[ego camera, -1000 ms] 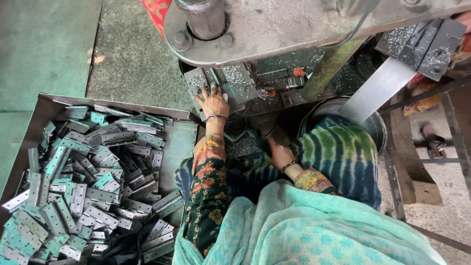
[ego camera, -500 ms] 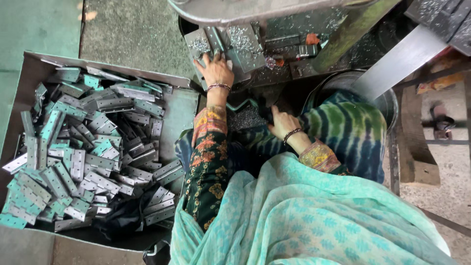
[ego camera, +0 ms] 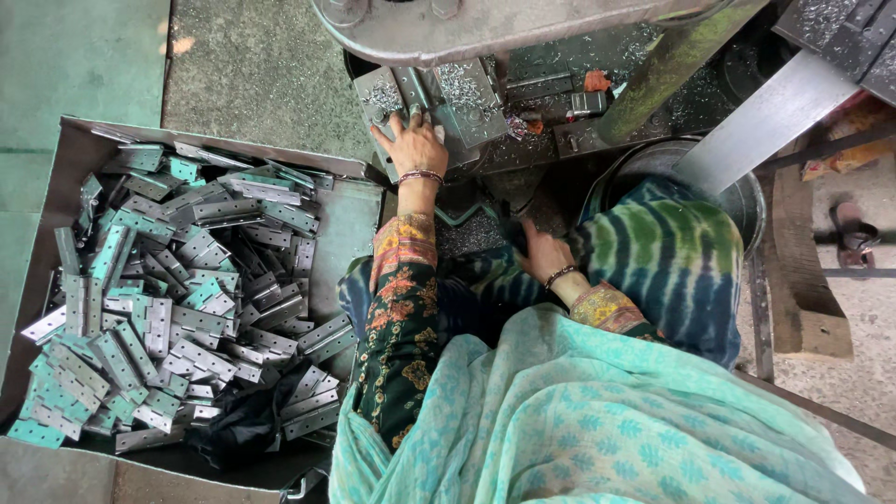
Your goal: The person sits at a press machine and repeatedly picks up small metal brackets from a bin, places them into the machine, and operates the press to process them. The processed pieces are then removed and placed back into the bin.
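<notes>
Fingers [ego camera: 403, 126] of the left hand [ego camera: 413, 147] are spread flat on the grey metal plate [ego camera: 467, 93] of the press, which is dusted with shavings. Fingers of the right hand [ego camera: 541, 254] are seen curled low by the lap, on what cannot be told. Metal hinges [ego camera: 177, 289] are heaped in the tray [ego camera: 345, 224] to the left.

tray [ego camera: 359, 217]: wide grey sheet-metal box at left, walls raised; heaped with flat metal hinge plates [ego camera: 159, 308], some grey, some teal-filmed
dark cloth [ego camera: 245, 422]: bunched at the tray's near edge
metal bucket [ego camera: 747, 201]: right, partly covered by tie-dyed cloth
wooden block [ego camera: 801, 280]: far right, on the floor
sandal [ego camera: 851, 233]: beyond the block
floor [ego camera: 75, 56]: green at far left
</notes>
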